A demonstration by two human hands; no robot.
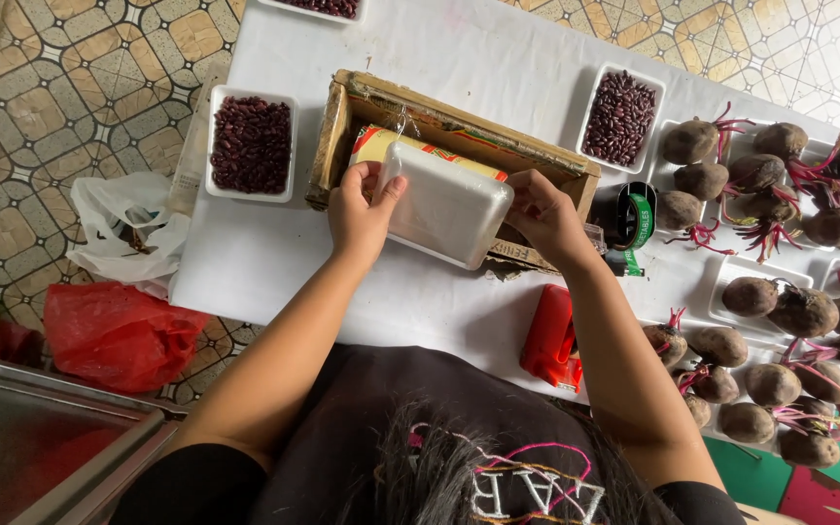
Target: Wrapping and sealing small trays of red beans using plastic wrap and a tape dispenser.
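White table [274,262]: both hands' grips, left hand [362,216], right hand [546,219], closed on foam tray [449,209].

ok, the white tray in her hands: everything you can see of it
The white tray is a shallow rectangular foam-looking dish with rounded corners, turned underside up and tilted. Its contents cannot be seen. The left hand grips one short end, the right hand the other. It is held over a wooden box on the white table.
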